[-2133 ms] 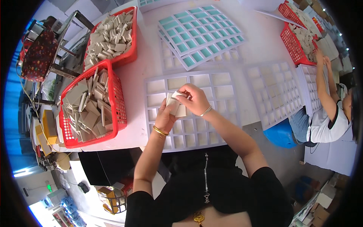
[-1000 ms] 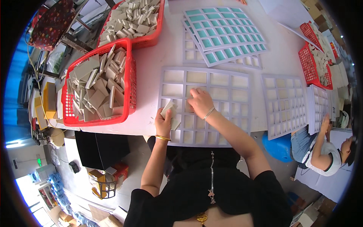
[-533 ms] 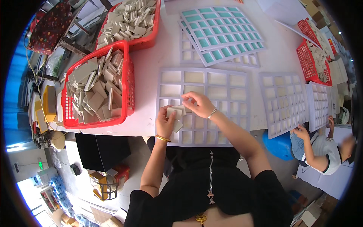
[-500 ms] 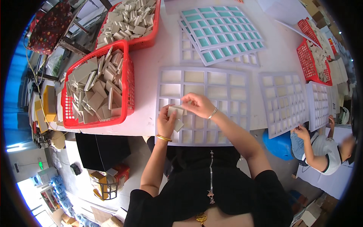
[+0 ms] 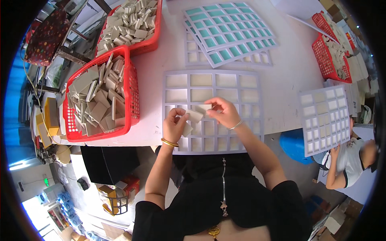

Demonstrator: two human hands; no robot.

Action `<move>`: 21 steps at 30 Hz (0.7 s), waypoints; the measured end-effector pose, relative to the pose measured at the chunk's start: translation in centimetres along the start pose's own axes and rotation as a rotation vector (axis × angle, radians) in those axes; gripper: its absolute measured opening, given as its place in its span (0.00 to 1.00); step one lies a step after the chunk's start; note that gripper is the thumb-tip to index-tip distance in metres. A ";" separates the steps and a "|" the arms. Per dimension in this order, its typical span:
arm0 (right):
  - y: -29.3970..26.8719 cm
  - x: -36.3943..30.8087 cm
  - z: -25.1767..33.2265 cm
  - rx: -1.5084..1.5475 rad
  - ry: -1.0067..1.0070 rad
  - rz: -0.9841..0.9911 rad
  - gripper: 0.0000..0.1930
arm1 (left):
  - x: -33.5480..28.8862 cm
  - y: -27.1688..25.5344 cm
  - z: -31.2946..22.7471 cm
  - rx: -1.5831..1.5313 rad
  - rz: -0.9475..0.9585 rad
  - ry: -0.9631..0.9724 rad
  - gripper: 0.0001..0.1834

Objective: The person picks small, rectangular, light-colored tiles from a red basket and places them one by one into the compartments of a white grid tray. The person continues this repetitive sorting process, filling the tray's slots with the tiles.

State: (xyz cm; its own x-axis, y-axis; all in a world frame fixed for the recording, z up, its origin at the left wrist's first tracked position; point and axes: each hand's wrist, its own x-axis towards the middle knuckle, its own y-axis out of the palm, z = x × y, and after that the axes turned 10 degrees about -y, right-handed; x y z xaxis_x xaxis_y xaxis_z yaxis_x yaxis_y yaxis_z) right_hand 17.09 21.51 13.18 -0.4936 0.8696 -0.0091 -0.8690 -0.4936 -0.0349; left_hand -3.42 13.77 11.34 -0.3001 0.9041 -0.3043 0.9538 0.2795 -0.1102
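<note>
Over a white gridded tray (image 5: 165,90) on the table, my left hand (image 5: 173,125) is closed on a few beige board pieces (image 5: 194,116), one of them lower, near the palm. My right hand (image 5: 226,113) pinches a single small rectangular board piece (image 5: 202,107), right beside the ones in my left. The tray has larger compartments at its far side and smaller ones nearer me. Pale beige fills show in several compartments, while my hands hide some of the middle ones.
Two red plastic baskets (image 5: 134,90) heaped with board pieces (image 5: 100,96) stand at the left. Farther back lie stacked trays with turquoise compartments (image 5: 219,31). To the right, a co-worker (image 5: 354,158) holds a similar tray (image 5: 326,120) by the table edge. More red baskets (image 5: 321,56) stand behind.
My right hand has drawn a board piece away from those in my left, moving slightly right. The co-worker's tray has been lifted off the table and shifted to the right.
</note>
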 end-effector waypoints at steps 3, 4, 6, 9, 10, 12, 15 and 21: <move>-2.0 -0.3 -1.2 -0.049 0.000 -0.100 0.16 | 0.7 -1.6 -1.4 0.420 0.197 0.088 0.06; -2.4 -0.4 -1.4 -0.053 -0.003 -0.120 0.16 | 0.7 -1.6 -1.1 0.483 0.221 0.123 0.06; -3.0 -0.7 -2.0 -0.054 -0.033 -0.132 0.17 | 0.6 -1.1 -0.2 0.608 0.287 0.121 0.06; -3.2 -1.2 -2.3 -0.045 -0.001 -0.128 0.16 | 0.4 -0.2 0.5 0.766 0.285 0.148 0.05; -3.2 -1.3 -2.8 -0.085 -0.044 -0.134 0.16 | 0.6 0.0 0.9 0.823 0.257 0.201 0.05; -3.0 -1.3 -3.9 -0.162 -0.131 -0.144 0.15 | 0.7 0.3 1.1 0.887 0.219 0.281 0.04; -2.6 -1.1 -3.8 -0.318 -0.188 -0.145 0.11 | 0.6 0.8 0.9 0.922 0.189 0.309 0.04; -1.8 0.2 -3.9 -0.481 -0.138 -0.004 0.07 | -0.6 0.7 1.3 1.047 0.121 0.194 0.09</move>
State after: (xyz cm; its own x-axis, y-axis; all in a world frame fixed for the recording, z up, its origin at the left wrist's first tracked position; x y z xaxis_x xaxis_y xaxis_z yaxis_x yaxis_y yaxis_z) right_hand 18.67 22.56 9.33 -0.5187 0.8461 0.1228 -0.7721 -0.4020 -0.4922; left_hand -2.63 12.98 10.22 -0.1087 0.9688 -0.2226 0.4624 -0.1489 -0.8741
